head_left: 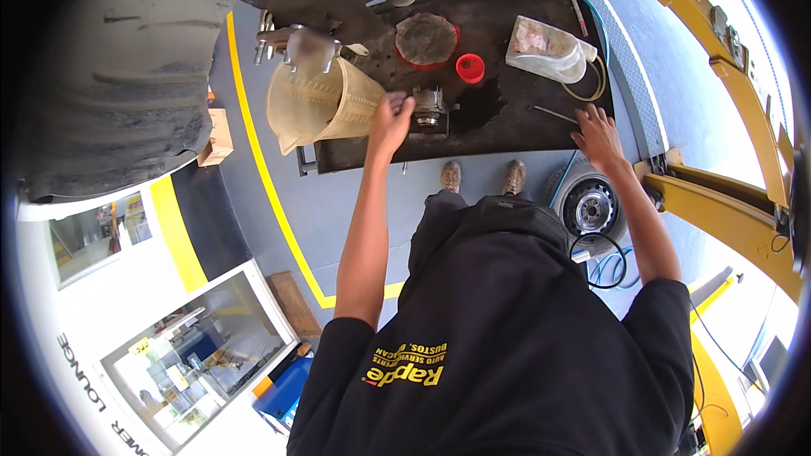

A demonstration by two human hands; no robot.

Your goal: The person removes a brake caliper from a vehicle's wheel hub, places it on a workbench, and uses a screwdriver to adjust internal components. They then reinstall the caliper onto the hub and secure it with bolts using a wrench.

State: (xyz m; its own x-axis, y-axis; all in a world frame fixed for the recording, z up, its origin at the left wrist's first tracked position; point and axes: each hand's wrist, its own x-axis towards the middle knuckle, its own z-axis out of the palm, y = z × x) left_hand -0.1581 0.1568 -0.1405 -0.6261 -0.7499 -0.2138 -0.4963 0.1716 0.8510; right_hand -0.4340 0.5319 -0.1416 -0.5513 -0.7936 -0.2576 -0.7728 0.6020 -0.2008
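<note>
One blocky grey metal part (429, 108) sits beside the curled left hand (392, 122), grip unclear; right hand (600, 137) spread, well apart.

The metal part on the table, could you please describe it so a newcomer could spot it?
Find the dark table. Toward its near edge, just right of the left hand, sits the metal part. Unlike the red cup beyond it, it's grey and blocky, with a shiny round near end.
</note>
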